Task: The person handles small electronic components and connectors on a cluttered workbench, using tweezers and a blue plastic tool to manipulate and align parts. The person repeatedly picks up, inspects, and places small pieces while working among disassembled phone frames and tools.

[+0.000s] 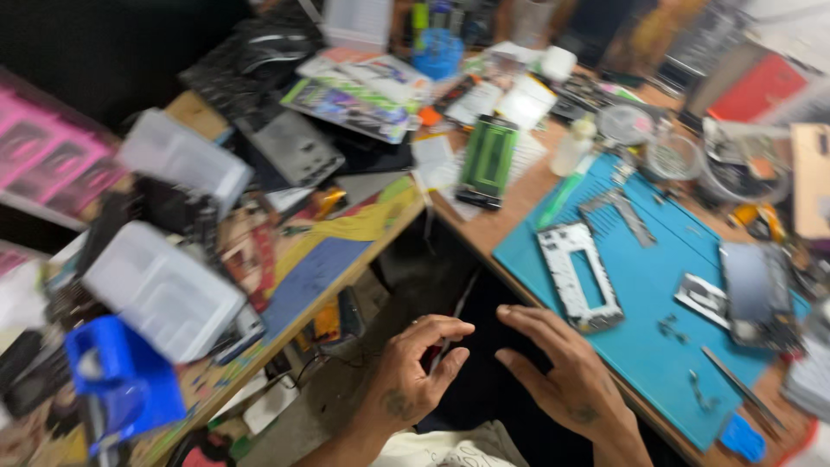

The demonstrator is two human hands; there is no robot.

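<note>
At lower centre, a thin dark tool (451, 324), blurred and mostly hidden, is pinched by the left hand (415, 372), while the right hand (553, 367) is held loosely open beside the blue mat (644, 285) on the bench (493, 229).

1. Frame's pretty motion-blurred, so small stuff is hard to make out.
2. Both hands sit low in the middle, over the dark gap between two benches. The left hand (421, 374) is curled, fingers bent in around something thin and dark, can't tell what exactly.
3. The right hand (553, 374) is flatter, fingers spread, just off the near edge of the teal rubber work mat (640, 337).
4. On that mat, near its left edge, lies a silver phone mid-frame with a rectangular cutout (577, 275). A dark phone body (754, 292) lies toward the mat's right side.
5. On the left bench: two translucent white plastic boxes (160, 290) and a blue plastic bin (121, 380) at the near corner.
</note>
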